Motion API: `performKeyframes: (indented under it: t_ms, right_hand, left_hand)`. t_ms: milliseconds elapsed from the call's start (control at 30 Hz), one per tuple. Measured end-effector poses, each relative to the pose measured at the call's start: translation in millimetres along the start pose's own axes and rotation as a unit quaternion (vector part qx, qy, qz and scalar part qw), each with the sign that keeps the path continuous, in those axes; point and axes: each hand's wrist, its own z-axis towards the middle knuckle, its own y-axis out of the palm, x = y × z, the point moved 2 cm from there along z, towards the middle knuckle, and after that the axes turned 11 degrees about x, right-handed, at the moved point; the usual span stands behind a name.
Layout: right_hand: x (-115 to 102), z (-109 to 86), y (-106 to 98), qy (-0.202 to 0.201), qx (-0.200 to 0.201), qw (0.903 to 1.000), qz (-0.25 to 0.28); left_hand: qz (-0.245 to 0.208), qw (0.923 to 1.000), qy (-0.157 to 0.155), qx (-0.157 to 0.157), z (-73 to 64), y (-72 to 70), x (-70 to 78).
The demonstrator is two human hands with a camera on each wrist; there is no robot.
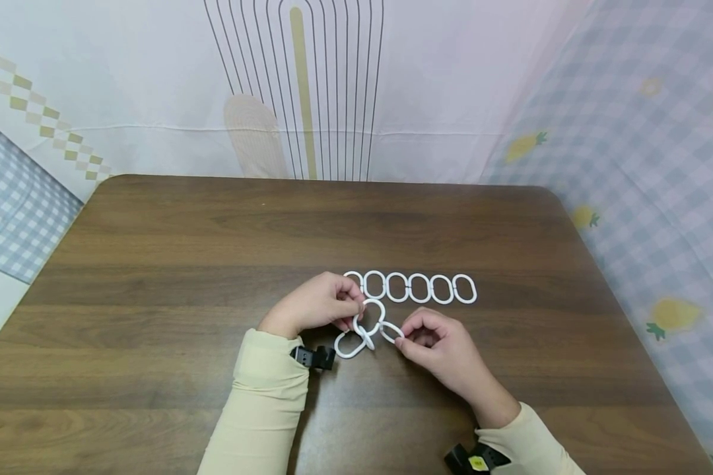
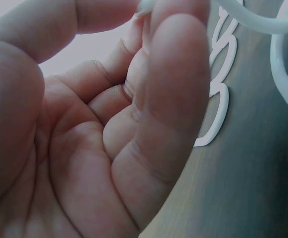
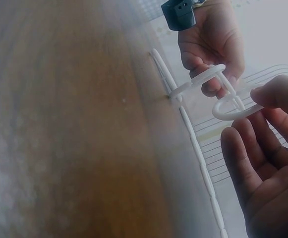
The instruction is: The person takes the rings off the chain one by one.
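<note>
My left hand (image 1: 315, 305) pinches a white plastic oval chain link (image 1: 383, 310) between thumb and fingertips, just above the table. Between thumb and fingers, my right hand (image 1: 448, 346) grips another white oval link (image 1: 394, 324), which hooks through the one at the left hand. Two more links hang beneath: one, seen nearly edge-on, and a lower-left link (image 1: 348, 357). In the right wrist view, the link at my right thumb (image 3: 226, 118) is tilted and meets the other link. The left fingertips hide part of their link in the left wrist view.
Behind the hands, a row of several white oval links (image 1: 397, 273) lies side by side on the brown wooden table (image 1: 214, 231). My left hand covers part of its left end. Patterned cloths (image 1: 440, 86) hang behind and beside the table.
</note>
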Motion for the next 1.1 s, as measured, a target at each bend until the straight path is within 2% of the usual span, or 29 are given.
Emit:
performKeyframes:
  t_ms: [1100]
  right_hand:
    - [-1.5, 0.4, -0.1, -0.007, -0.001, 1.0000, 0.002]
  left_hand:
    - [0.012, 0.9999, 0.007, -0.011, 0.1, 0.6, 2.0]
